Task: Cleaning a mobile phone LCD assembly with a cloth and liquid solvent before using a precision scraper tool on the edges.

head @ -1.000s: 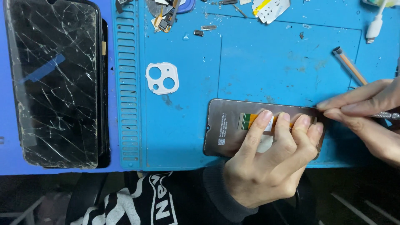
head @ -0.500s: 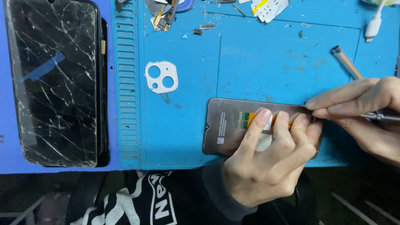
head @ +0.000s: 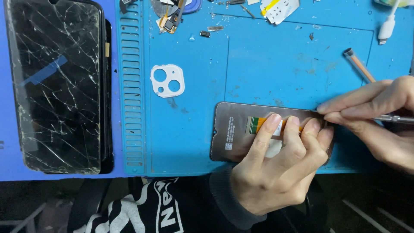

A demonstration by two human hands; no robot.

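Head view: low and right of centre in the frame, a brown screen panel lies flat on the blue mat. The left hand presses down on the panel, fingers spread over its orange flex strip, gripping nothing. At the right edge, the right hand pinches a thin metal tool, tip at the panel's upper right corner. A cracked phone fills the left; a white camera frame sits near the centre.
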